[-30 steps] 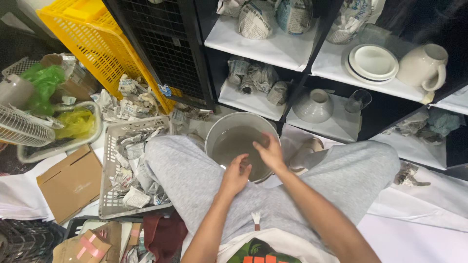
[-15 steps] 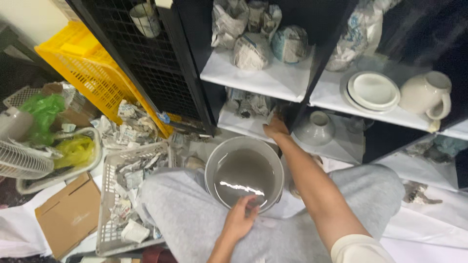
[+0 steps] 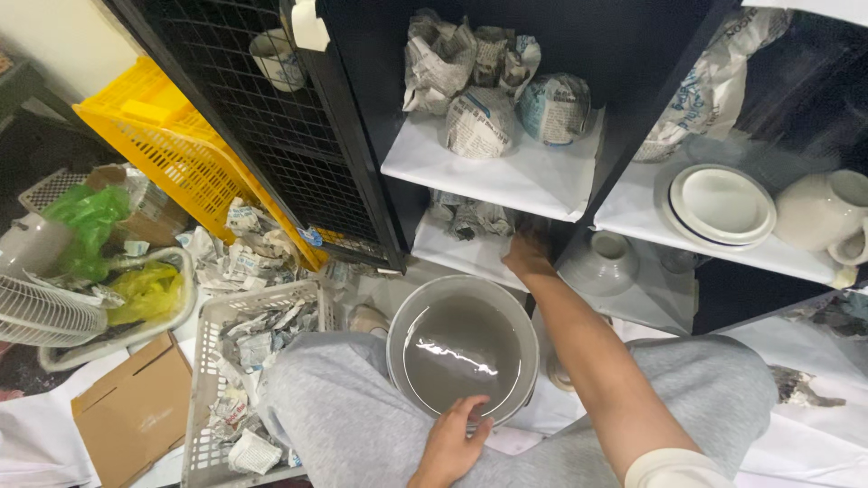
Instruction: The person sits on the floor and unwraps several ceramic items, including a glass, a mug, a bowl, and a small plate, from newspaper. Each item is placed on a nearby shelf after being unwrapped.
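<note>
A round grey bucket (image 3: 399, 312) holding murky water stands between my knees. My left hand (image 3: 449, 444) curls over its near rim. My right hand (image 3: 527, 254) reaches into the lower shelf of a black cabinet (image 3: 362, 172), next to crumpled newspaper-wrapped bundles (image 3: 475, 220). Its fingers are lost in the shelf's shadow, so I cannot tell whether they hold anything. A grey ceramic pot (image 3: 601, 262) sits just right of that hand.
More newspaper-wrapped pieces (image 3: 479, 122) fill the upper shelf. White plates (image 3: 721, 203) and a cream jug (image 3: 823, 212) stand at right. On the floor to my left are a grey basket (image 3: 203, 361) of paper scraps, a yellow crate (image 3: 172, 145) and a cardboard box (image 3: 127, 411).
My right hand left the bucket and stretched forward into the lower shelf. My left hand slid to the bucket's near rim. The view tilted up toward the shelves.
</note>
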